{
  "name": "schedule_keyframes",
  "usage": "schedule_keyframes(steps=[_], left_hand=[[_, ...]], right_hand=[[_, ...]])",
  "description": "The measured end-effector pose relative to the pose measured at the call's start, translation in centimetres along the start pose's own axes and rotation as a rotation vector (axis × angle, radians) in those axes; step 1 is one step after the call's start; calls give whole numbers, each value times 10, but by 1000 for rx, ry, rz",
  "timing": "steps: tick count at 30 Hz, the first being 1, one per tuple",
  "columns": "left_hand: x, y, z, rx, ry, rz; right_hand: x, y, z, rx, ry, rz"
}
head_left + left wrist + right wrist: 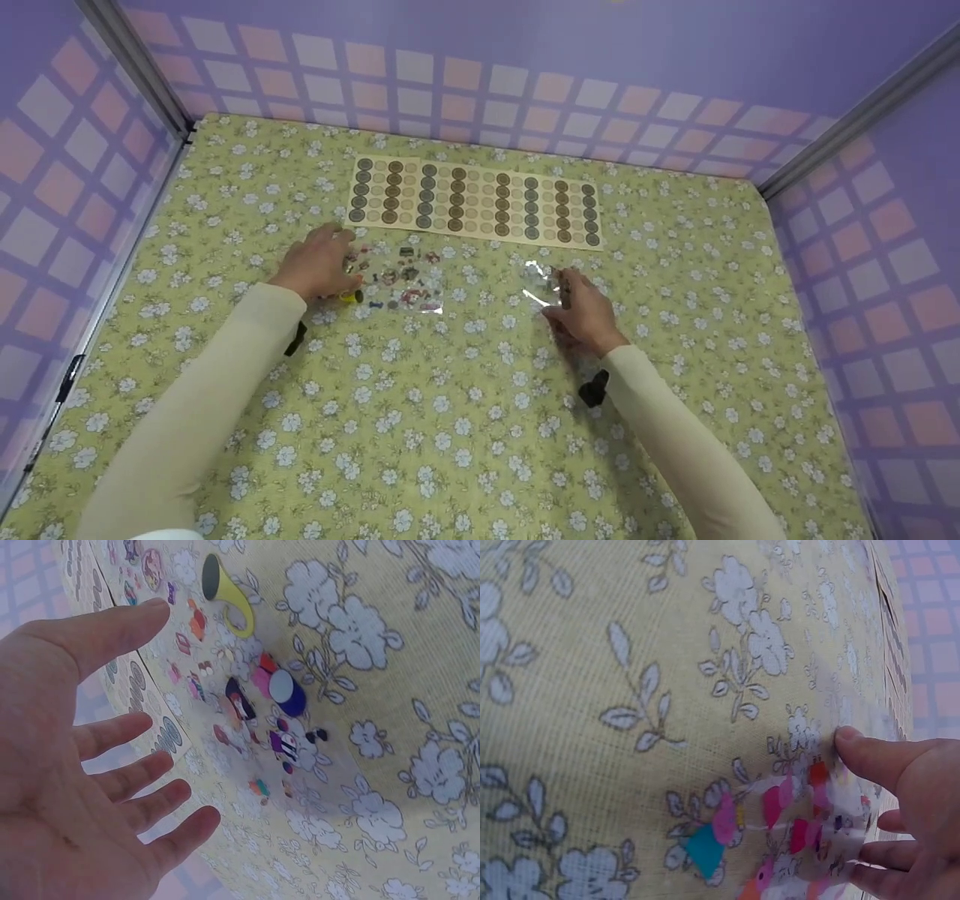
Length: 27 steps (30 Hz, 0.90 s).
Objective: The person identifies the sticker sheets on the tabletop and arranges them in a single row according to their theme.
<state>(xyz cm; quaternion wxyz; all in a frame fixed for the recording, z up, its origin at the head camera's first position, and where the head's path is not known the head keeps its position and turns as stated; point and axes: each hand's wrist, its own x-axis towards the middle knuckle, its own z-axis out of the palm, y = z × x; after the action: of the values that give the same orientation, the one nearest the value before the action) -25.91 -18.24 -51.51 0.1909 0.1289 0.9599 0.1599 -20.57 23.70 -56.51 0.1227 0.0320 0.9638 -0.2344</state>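
Note:
In the head view my left hand (pixel 319 264) hovers at the left edge of a clear sheet of small colourful stickers (pixel 411 298). Its fingers are spread and loosely bent in the left wrist view, with nothing in them. Yellow horn-shaped and blue drum-like pictures (pixel 288 693) show on that sheet. My right hand (pixel 586 311) is at a second clear sticker sheet (pixel 791 829), which catches bright glare. Thumb and fingers are apart and fairly straight, fingertips right at the sheet. Teal, pink and orange pictures show on it; the hand covers part of it in the head view.
Beyond both hands lies a long cream sheet (pixel 480 202) with rows of grey, tan and brown circles. The table has a yellow floral cloth (pixel 420 420). Purple checked panels (pixel 465 82) enclose its back and sides.

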Motion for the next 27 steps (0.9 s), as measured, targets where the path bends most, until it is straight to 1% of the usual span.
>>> schedule_keyframes(steps=[5, 11, 15, 19, 22, 27], left_hand=[[0, 6, 2, -2, 16, 33], [0, 17, 7, -13, 71, 71], [1, 27, 10, -14, 81, 98], [4, 37, 13, -4, 94, 132], [6, 45, 15, -20, 98, 139], [10, 58, 19, -57, 99, 154]], right_hand=[[-1, -4, 0, -26, 51, -21], [-1, -5, -2, -6, 131, -34], [-1, -3, -2, -4, 171, -48], [-1, -4, -2, 30, 212, -58], [0, -7, -2, 51, 250, -88], [-1, -14, -3, 71, 277, -166]])
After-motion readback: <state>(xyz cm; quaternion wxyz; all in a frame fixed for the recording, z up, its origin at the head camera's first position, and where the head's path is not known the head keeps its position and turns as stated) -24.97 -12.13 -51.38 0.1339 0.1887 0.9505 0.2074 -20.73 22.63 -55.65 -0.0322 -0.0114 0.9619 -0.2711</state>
